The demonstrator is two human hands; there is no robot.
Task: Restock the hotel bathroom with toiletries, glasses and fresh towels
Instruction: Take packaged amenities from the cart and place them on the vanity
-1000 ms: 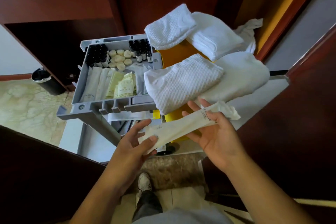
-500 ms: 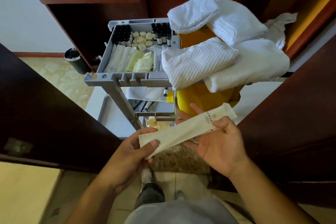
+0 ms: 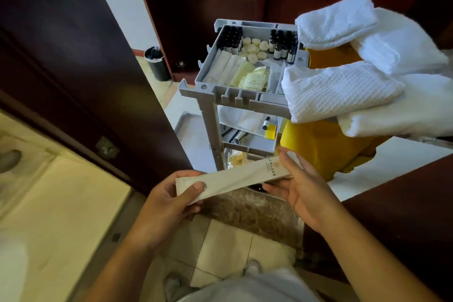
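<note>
A person stands in the doorway holding a long white packet (image 3: 235, 176) crosswise in front of them, low and just on the near side of the grey housekeeping cart (image 3: 210, 115). The left hand (image 3: 169, 201) pinches the packet's left end, thumb pressed on top and fingers curled underneath. The right hand (image 3: 301, 189) has the other end, the printed one, caught between the thumb above and the fingers below, which lie fairly straight. The packet slopes up a little toward the right hand and touches nothing but the two hands. On the cart's top tray sit two clusters of small dark bottles (image 3: 230, 38) with round pale soaps (image 3: 252, 48) between them, and nearer the front, flat white sachets (image 3: 225, 68) beside yellowish packets (image 3: 252, 78). Folded white towels (image 3: 338, 91) are piled over the right side of the tray and over a yellow bag (image 3: 326, 152) hanging just beside the cart. A black waste bin (image 3: 158, 64) stands on the floor beyond, well apart from the cart, and a dark wooden door (image 3: 73, 56) fills the left.
</note>
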